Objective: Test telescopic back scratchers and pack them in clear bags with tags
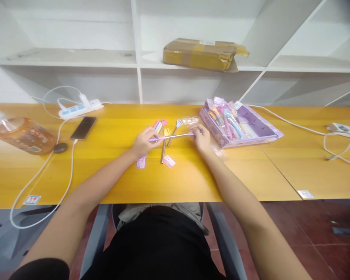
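A purple telescopic back scratcher (177,135) is stretched level between my two hands, its metal rod drawn out. My left hand (145,142) is closed on the purple handle. At the other end, my right hand (202,137) grips near the purple claw head, which the fingers partly cover. On the table below lie a yellow back scratcher (164,146), a blue one (175,131) and a pink one (163,123), the last partly behind my left hand. Small printed cards, one purple (141,161) and one pink (169,161), are close by.
A purple display box (262,136) with several wrapped back scratchers stands at right, clear plastic wrappers (191,121) beside it. To the left are a phone (83,128), a power strip (81,109), cables and an orange bottle (26,135). A taped carton (201,53) sits on the shelf.
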Motion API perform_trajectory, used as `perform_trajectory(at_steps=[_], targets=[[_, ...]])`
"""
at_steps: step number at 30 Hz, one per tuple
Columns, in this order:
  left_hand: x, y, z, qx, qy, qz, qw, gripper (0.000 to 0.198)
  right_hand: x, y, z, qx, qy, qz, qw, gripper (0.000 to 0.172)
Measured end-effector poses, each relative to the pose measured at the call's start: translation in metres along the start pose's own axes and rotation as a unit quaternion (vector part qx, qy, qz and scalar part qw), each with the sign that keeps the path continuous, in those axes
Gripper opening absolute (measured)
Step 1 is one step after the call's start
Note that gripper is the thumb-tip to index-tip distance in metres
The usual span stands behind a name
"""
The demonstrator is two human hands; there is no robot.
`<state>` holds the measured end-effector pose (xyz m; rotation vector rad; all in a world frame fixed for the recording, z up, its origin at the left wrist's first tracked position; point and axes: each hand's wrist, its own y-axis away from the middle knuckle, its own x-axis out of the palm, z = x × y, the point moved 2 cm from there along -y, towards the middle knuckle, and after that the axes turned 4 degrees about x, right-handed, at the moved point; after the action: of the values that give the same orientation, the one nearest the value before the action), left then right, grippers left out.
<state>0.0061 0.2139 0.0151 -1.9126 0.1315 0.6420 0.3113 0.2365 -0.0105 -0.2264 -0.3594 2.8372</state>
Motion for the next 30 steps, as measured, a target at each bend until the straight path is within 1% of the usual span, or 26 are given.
perform_trajectory(at_steps=[5, 10, 15, 21, 30], targets=[[-0.002, 0.003, 0.007, -0.003, -0.032, -0.004, 0.999, 0.022, 0.005, 0.009, 0.005, 0.004, 0.008, 0.007, 1.000, 0.020], [-0.002, 0.005, 0.008, 0.005, -0.034, -0.010, 0.999, 0.024, 0.009, 0.013, 0.006, 0.024, -0.003, 0.013, 1.000, 0.017], [-0.002, 0.006, 0.005, 0.001, -0.046, -0.010, 0.999, 0.025, 0.013, 0.017, 0.008, 0.035, -0.013, 0.020, 0.999, 0.017], [0.000, 0.005, -0.001, 0.012, -0.038, -0.015, 0.999, 0.025, 0.020, 0.025, 0.010, 0.043, -0.018, 0.038, 0.998, 0.021], [0.003, 0.005, -0.004, -0.012, -0.051, 0.004, 0.999, 0.027, 0.027, 0.029, 0.008, 0.060, -0.034, 0.057, 0.996, 0.025]])
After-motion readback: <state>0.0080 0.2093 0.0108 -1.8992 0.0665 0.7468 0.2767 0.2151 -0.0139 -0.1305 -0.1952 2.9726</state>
